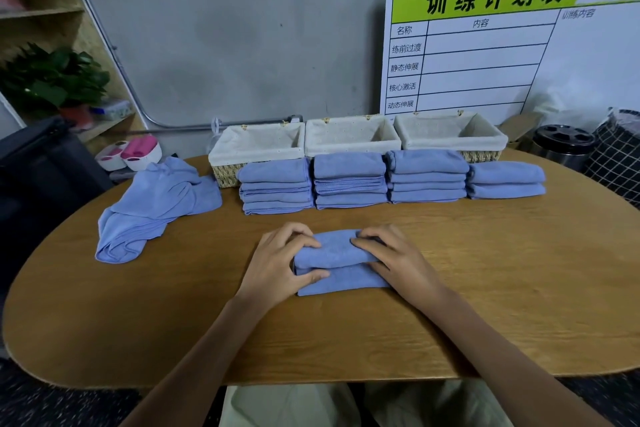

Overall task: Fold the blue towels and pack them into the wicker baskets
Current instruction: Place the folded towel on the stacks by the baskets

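Observation:
A folded blue towel lies on the wooden table in front of me. My left hand grips its left end, fingers on top and thumb along the fold. My right hand grips its right end the same way. Behind it stand several stacks of folded blue towels in a row. A pile of unfolded blue towels lies at the left. Three lined wicker baskets sit along the table's far edge: left, middle, right. I see nothing inside them.
A white schedule board leans on the wall behind the baskets. A metal bin and a checked bag stand at the right. Plants and shelves are at the far left. The oval table has bare wood around the towel.

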A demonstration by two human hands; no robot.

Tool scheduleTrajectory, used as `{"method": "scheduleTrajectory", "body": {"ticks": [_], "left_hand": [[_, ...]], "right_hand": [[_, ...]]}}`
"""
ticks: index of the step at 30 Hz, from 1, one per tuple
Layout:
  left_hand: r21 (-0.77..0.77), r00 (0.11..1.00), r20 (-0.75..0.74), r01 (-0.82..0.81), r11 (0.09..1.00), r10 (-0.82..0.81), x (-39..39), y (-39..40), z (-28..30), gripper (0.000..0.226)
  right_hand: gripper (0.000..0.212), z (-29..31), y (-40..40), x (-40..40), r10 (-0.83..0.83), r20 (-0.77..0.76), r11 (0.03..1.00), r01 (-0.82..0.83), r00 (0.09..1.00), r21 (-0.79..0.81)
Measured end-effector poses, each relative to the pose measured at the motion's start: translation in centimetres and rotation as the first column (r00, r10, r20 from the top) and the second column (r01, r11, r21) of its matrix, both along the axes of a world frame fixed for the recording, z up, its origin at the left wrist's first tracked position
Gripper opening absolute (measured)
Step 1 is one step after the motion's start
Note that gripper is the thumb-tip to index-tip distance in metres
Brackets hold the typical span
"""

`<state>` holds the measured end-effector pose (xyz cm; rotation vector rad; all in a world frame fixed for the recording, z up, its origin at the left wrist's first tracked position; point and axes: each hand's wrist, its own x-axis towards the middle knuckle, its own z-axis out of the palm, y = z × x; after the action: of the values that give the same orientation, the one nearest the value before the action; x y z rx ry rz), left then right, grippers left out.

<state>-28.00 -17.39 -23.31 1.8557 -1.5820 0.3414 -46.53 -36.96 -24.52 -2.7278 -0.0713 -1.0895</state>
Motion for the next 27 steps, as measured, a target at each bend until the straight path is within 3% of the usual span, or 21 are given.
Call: {"method": "scheduleTrajectory", "body": {"ticks": [5, 9, 11, 16, 20, 23, 27], "left_hand": [[-0.033, 0.998, 0.061, 0.014, 0.999, -0.012, 0.2, -0.3, -0.1, 0.042], [-0.061, 0.990, 0.138, -0.025, 0.998, 0.033, 0.2, -0.2, 0.0, 0.039], [-0.061, 0.987, 0.150, -0.049, 0.997, 0.058, 0.4, -0.5, -0.3, 0.037], [-0.030, 0.986, 0.104, -0.132, 0.991, 0.134, 2.1, -2.7, 0.0, 0.035], [-0.014, 0.985, -0.085, -0.155, 0.988, 0.153, 2.2, -3.8, 0.0, 0.040], [0.018, 0.963, -0.254, -0.084, 0.996, 0.086, 1.6, -3.0, -0.2, 0.052], [0.076, 0.957, -0.272, -0.081, 0.994, 0.099, 1.4, -2.8, 0.2, 0.050]], "right_hand": [[0.044, 0.8, 0.0, -0.4, 0.028, -0.049, 0.993, -0.022, 0.998, 0.119], [0.058, 1.9, -0.3, -0.9, 0.097, -0.163, 0.892, -0.013, 0.982, 0.452], [0.063, 1.9, -0.5, -0.8, 0.121, -0.211, 0.859, 0.004, 0.970, 0.512], [0.057, 2.1, -1.9, 2.2, 0.004, -0.228, 0.896, 0.098, 0.974, 0.434], [0.049, 1.9, -2.6, 4.5, -0.154, -0.188, 0.933, 0.205, 0.970, 0.294], [0.046, 1.3, -2.2, 4.8, -0.153, -0.118, 0.939, 0.181, 0.981, 0.291], [0.043, 1.3, -2.6, 4.8, -0.109, -0.118, 0.952, 0.138, 0.987, 0.275]]}}
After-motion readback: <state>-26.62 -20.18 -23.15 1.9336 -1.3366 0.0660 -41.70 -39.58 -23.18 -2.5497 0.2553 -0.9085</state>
